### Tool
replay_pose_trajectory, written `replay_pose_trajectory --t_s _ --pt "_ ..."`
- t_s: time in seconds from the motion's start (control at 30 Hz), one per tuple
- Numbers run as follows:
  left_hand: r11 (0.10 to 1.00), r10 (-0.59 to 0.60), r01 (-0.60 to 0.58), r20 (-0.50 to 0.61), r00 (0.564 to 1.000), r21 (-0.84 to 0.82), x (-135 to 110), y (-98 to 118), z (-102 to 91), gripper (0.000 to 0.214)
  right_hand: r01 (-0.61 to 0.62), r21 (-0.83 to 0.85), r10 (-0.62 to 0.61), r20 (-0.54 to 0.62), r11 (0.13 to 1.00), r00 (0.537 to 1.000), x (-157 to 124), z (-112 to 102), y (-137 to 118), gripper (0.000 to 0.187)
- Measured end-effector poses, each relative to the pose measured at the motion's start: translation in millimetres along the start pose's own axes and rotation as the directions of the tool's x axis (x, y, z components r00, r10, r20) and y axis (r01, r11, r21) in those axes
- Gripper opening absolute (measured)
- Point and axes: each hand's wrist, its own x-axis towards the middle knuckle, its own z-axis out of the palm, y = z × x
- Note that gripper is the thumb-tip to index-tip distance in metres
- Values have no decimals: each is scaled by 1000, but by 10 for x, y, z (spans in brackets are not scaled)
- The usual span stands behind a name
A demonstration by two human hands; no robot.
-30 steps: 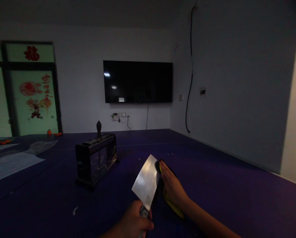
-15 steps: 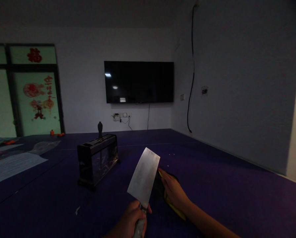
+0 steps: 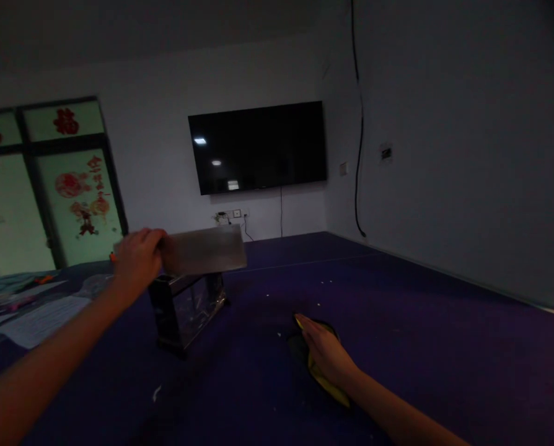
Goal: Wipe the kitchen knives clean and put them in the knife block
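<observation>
My left hand [image 3: 137, 260] is closed around the handle of a cleaver [image 3: 211, 250]. Its broad blade is held sideways, level with the top of a black knife block [image 3: 166, 319] that has clear side panels. From this view the blade hides part of the block's top, and I cannot tell whether they touch. My right hand [image 3: 327, 354] rests on the table with its fingers pressed together over a yellow and dark cloth [image 3: 326, 389], gripping it. Part of the cloth is covered by the hand.
The purple-covered table [image 3: 398, 297] has small white scraps on it. Printed paper [image 3: 44, 321] and plastic wrapping lie at the left. A television [image 3: 261, 148] hangs on the far wall, and a black cable [image 3: 359, 167] dangles near the right wall.
My left hand has lifted the cleaver from the front middle up and left to the knife block, turning the blade sideways. My right hand stays on the cloth. The view has tilted slightly.
</observation>
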Motion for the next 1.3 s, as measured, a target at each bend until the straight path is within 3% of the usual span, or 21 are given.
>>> replay_pose_trajectory --t_s 0.07,0.13,0.3,0.43,0.57,0.83,1.13,1.3 --pt "954 121 -108 -30 992 281 357 -247 -93 29 -6 12 6 15 1000 1000 3 -20 6 43" --pt "861 186 -180 35 982 476 672 -454 -146 25 -12 24 12 28 1000 1000 5 -42 9 43" --pt "664 370 -366 139 919 652 1153 -726 -160 21 -31 41 29 50 999 998 1 -92 8 44" --pt "591 459 -508 256 851 627 1281 -652 -112 23 -31 58 29 41 998 999 -5 -117 28 43" --pt "580 530 -591 292 796 560 1311 -490 -24 24 -17 62 15 32 998 999 -11 -121 78 43" --pt "544 615 -674 310 726 500 1283 -255 141 19 -7 30 6 52 1000 999 -30 -147 132 42" --pt "517 669 -723 311 675 458 1352 -203 253 19 -18 7 17 66 1000 998 -35 -170 141 43" --pt "470 714 -786 350 606 402 1507 -116 360 21 -23 10 23 76 1000 997 -45 -190 144 43"
